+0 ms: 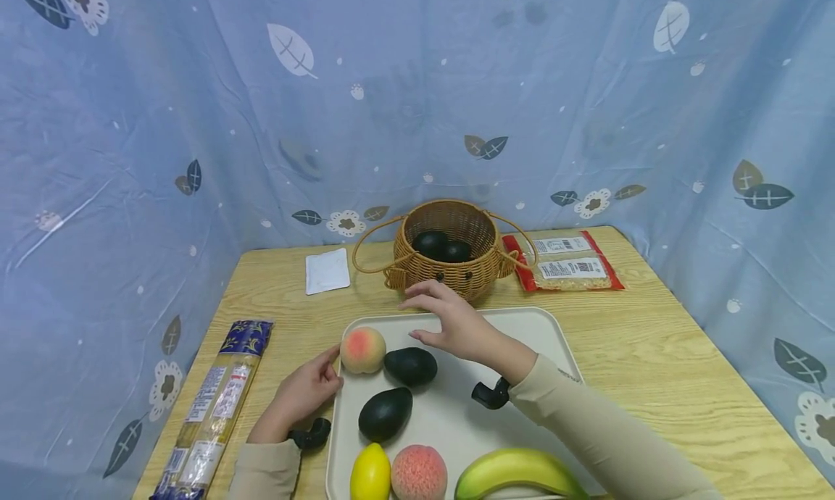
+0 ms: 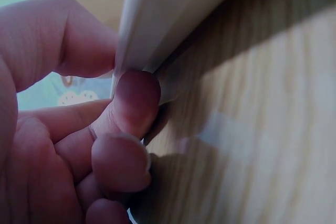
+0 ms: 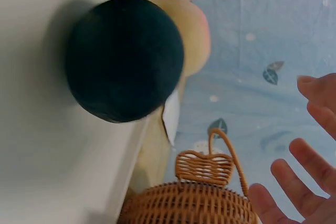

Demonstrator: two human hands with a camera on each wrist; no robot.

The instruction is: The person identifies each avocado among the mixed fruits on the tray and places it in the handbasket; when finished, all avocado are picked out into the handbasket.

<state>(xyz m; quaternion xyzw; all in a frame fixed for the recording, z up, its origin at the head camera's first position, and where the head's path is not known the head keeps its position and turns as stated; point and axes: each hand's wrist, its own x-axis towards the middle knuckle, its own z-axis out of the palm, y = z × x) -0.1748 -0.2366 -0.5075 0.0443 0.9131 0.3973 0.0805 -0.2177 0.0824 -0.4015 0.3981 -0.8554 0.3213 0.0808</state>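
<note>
My left hand pinches the left rim of a white tray; in the left wrist view the thumb and fingertips meet at the tray edge. Over the tray's far part hovers my right hand, fingers spread and holding nothing. Below and left of it lie a dark avocado and a pale peach. A second avocado rests closer to me. Just beyond the right hand stands a wicker basket, with dark avocados inside.
On the tray's near side are a lemon, a pink peach and a banana. Noodle packs lie at left, a white packet behind, and a red-edged bag right of the basket. A blue curtain encloses the table.
</note>
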